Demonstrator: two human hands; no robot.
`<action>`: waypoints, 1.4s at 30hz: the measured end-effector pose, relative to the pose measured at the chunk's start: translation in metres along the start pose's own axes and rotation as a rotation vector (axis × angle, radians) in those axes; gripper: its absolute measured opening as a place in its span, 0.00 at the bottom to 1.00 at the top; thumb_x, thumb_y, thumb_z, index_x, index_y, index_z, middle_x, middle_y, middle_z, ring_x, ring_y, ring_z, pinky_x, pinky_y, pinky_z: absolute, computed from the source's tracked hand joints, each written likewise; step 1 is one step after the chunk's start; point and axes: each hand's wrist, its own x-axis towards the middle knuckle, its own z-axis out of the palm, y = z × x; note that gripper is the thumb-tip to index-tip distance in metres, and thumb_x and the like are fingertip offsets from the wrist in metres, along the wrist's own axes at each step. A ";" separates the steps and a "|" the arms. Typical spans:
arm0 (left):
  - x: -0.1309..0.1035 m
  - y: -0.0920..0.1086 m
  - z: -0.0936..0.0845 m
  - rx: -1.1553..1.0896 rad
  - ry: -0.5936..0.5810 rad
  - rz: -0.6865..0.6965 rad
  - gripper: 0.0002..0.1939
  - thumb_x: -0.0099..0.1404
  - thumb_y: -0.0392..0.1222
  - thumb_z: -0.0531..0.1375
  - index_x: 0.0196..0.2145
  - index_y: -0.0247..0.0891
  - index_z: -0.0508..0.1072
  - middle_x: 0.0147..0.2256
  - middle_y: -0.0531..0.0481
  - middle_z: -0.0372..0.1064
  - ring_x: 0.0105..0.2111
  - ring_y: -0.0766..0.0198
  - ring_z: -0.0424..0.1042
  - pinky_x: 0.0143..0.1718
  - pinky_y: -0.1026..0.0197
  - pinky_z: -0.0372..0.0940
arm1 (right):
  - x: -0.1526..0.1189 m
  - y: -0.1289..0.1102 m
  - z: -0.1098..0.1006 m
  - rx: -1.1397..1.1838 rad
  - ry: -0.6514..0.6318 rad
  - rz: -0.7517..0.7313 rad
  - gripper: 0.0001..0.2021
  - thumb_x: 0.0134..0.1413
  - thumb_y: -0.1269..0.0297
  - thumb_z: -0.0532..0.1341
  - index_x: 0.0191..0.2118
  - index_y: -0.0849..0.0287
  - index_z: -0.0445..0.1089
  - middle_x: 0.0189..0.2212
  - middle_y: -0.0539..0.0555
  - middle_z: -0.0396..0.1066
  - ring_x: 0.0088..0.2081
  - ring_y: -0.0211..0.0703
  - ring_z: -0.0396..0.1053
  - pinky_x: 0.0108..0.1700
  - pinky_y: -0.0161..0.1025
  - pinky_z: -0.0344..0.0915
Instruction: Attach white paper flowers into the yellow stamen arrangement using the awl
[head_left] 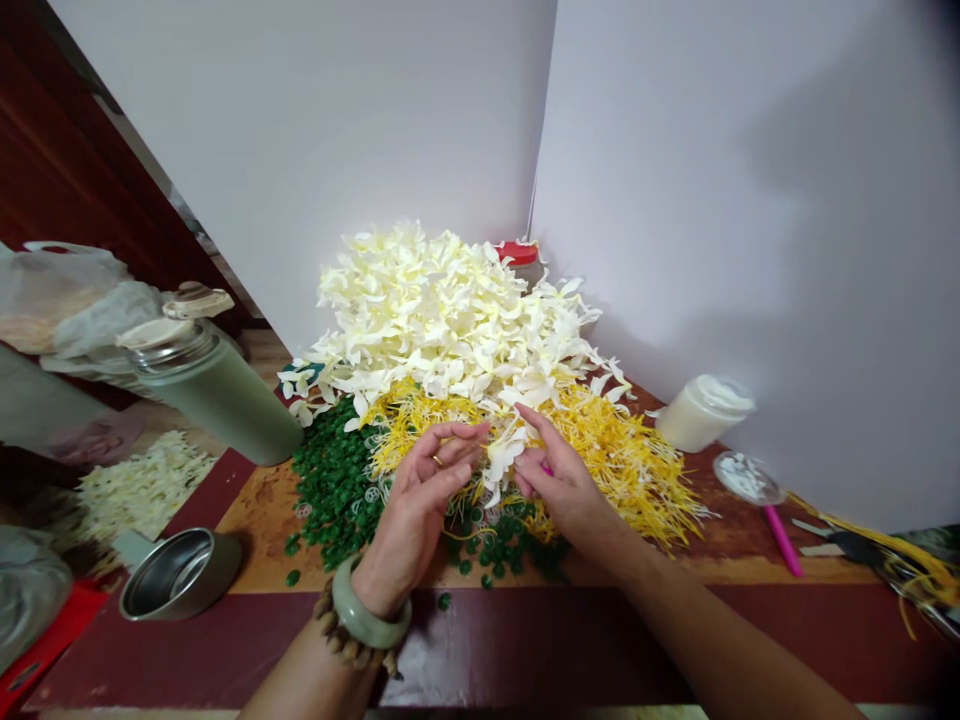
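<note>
A white artificial flower [504,452] stands between my two hands, low over the heap of parts. My right hand [559,478] has its index finger stretched along the flower's upper side, while its other fingers curl in against the petals. A small pink bit shows between those fingers; what it belongs to is hidden. My left hand [420,500], with a pale green bangle [369,612] at the wrist, is on the flower's left side. Its fingers are bent but apart from the thumb, with nothing visible in them. Yellow stamens [622,455] and green plastic pieces [337,490] lie under the hands.
White petals [442,310] are piled behind, by a red-lidded jar [516,252]. To the left stand a green thermos [225,390] and a metal cup [184,575]. On the right are a white jar [701,415], a pink-handled strainer [780,535] and scissors [892,575].
</note>
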 end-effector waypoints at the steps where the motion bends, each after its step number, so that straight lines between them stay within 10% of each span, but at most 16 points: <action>1: 0.001 0.002 -0.003 0.013 0.044 0.033 0.07 0.53 0.34 0.59 0.33 0.38 0.69 0.46 0.45 0.69 0.47 0.57 0.66 0.52 0.56 0.54 | 0.000 -0.002 0.000 0.005 0.011 0.008 0.29 0.51 0.65 0.53 0.59 0.62 0.45 0.15 0.41 0.56 0.20 0.33 0.53 0.25 0.33 0.51; 7: 0.010 -0.003 -0.011 0.014 0.319 0.021 0.05 0.49 0.36 0.64 0.26 0.36 0.70 0.25 0.55 0.68 0.28 0.71 0.67 0.35 0.67 0.61 | -0.002 -0.010 0.002 0.063 0.011 0.048 0.29 0.50 0.65 0.53 0.58 0.63 0.46 0.15 0.40 0.55 0.18 0.32 0.52 0.24 0.32 0.49; 25: 0.008 -0.023 -0.001 0.054 0.071 -0.185 0.07 0.50 0.40 0.64 0.27 0.34 0.73 0.23 0.52 0.70 0.23 0.69 0.66 0.28 0.65 0.60 | -0.006 -0.002 0.013 0.455 -0.151 0.198 0.12 0.44 0.66 0.58 0.39 0.59 0.65 0.21 0.45 0.59 0.19 0.30 0.50 0.25 0.31 0.50; 42: 0.075 -0.028 0.042 0.433 0.229 -0.244 0.12 0.44 0.39 0.65 0.19 0.36 0.64 0.14 0.56 0.62 0.13 0.73 0.59 0.15 0.69 0.49 | 0.001 -0.034 -0.037 0.447 -0.031 -0.074 0.06 0.48 0.68 0.56 0.36 0.58 0.62 0.17 0.42 0.52 0.20 0.30 0.46 0.26 0.31 0.49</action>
